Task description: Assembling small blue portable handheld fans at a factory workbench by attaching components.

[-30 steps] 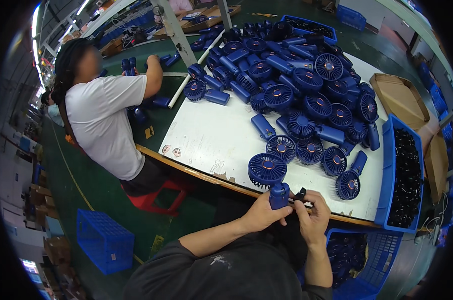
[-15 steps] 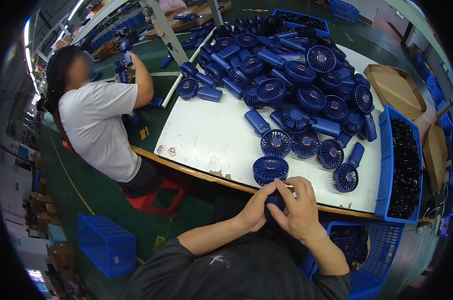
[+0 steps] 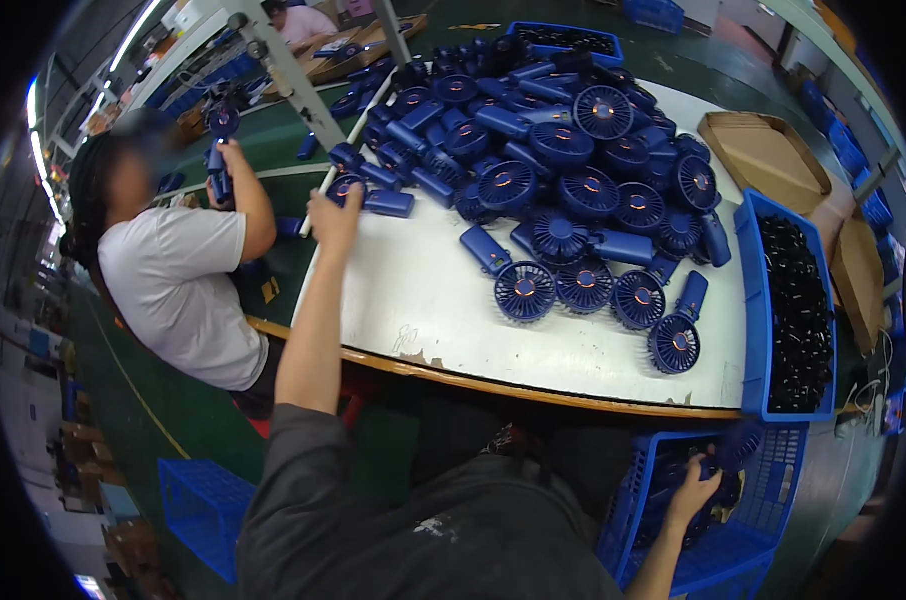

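Note:
At the table's left edge, my left hand point(image 3: 335, 222) has its thumb and fingers around the head of a dark blue handheld fan point(image 3: 346, 188). That fan lies on the white tabletop, its handle pointing right. Low on the right, my right hand point(image 3: 695, 492) grips another blue handheld fan point(image 3: 741, 446), slightly blurred, over a blue crate point(image 3: 785, 500). More blue fans lie inside the crate, partly hidden by my hand and arm. A big heap of fans point(image 3: 563, 145) covers the back of the table, with several loose ones at its front.
A blue bin point(image 3: 756, 320) full of small black parts stands at the table's right end, beside open cardboard boxes point(image 3: 763, 150). To the left, a co-worker in a white shirt point(image 3: 178, 290) holds a fan. An upright post point(image 3: 298, 90) and a blue basket point(image 3: 205, 510) are also there.
My hands were together at the table's front edge around a fan. They have parted: the left reached to the fan at the far left, the right carried a fan down to the crate.

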Motion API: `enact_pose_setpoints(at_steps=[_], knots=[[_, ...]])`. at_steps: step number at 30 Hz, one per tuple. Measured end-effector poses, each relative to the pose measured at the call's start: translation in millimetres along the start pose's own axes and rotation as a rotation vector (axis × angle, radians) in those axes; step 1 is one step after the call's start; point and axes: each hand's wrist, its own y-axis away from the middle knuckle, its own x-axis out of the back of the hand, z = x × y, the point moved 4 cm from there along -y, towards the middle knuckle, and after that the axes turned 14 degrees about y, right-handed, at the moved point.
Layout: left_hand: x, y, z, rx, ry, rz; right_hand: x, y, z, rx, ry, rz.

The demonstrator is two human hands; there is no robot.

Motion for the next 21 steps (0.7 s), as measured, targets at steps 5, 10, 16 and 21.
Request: enact_pose_setpoints(at_steps=[5,10,16,21], knots=[[-37,-20,-22,0.190,0.135,-0.117,92,-10,198,-0.210,0.731,0.223],[-16,-16,-26,0.145,0.554,0.039,89,-13,226,-0.104,0.850,0.084],[55,105,110,0.020,1.297,-0.226,-25,13,-55,0.064,0.106,-0.244],[60,241,195,0.088,1.177,-0.546,-127,46,-187,0.307,-0.306,-0.738]])
